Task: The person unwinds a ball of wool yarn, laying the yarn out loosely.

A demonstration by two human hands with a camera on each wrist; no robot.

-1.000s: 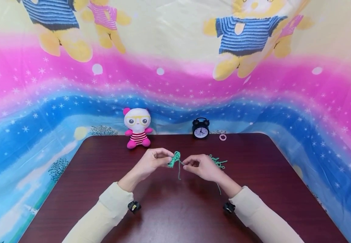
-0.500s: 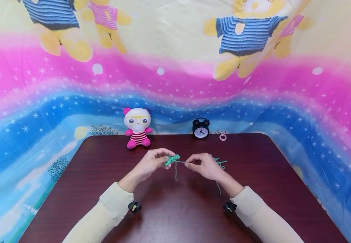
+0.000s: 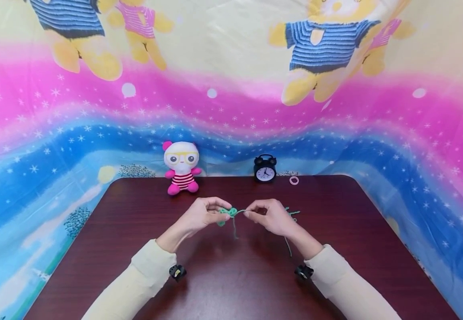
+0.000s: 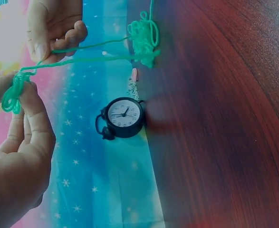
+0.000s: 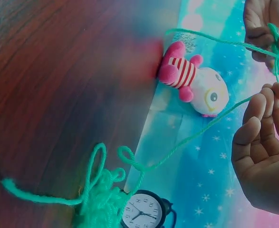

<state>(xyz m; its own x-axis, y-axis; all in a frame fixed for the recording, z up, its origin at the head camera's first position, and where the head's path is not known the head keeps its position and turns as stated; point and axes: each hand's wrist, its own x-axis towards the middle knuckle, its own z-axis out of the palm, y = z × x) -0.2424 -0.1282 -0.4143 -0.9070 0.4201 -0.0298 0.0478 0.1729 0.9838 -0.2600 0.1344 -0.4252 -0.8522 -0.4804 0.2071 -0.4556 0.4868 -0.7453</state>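
Between its thumb and fingers my left hand (image 3: 195, 218) pinches a small looped bundle of green yarn (image 3: 233, 212), held above the table. A loose tail of yarn hangs below the bundle. Just to the right, my right hand (image 3: 274, 218) pinches the strand (image 5: 203, 129) that runs from the bundle. In the right wrist view this strand leads on to a larger tangled pile of green yarn (image 5: 101, 206) on the table. The head view shows only part of that pile (image 3: 293, 213), behind the right hand.
A pink and white panda plush (image 3: 182, 169) sits at the table's back edge. Right of it stands a black twin-bell alarm clock (image 3: 265, 171), with a small pink ring (image 3: 293, 181) beside it. A printed cloth (image 3: 231, 111) hangs behind the dark wooden table (image 3: 231, 284).
The yarn bundle has turned in my left fingers, first tipping over to the left, then showing its loops at the fingertips. My right hand has shifted slightly rightward, still pinching the strand.
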